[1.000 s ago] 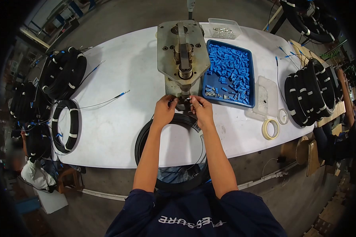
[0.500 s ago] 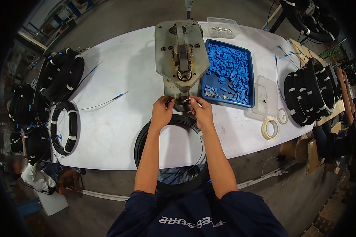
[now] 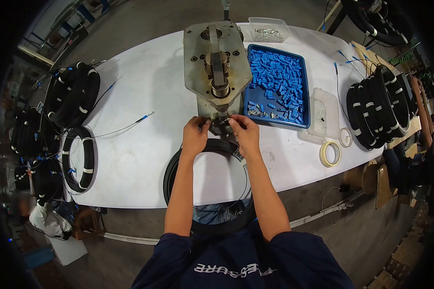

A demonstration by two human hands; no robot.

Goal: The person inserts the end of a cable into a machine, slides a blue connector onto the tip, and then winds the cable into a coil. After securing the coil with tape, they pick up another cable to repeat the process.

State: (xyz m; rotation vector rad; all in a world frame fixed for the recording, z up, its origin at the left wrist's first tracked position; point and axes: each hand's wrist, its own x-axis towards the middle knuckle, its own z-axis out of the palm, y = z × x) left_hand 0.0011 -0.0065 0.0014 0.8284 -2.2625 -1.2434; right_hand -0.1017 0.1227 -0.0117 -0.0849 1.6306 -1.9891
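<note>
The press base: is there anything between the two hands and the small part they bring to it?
Nothing visible does. The left hand and right hand are already at the base of the metal press, fingers around a small part there; the part itself is too small to make out.

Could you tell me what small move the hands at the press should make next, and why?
Probably seat the small part squarely under the press head: both the left hand and right hand pinch it at the base, coiled cable trailing below.

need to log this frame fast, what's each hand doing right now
Left hand: fingers pinched at the base of the metal press; what it grips cannot be told.
Right hand: pinched there too, holding something too small to tell.
</note>
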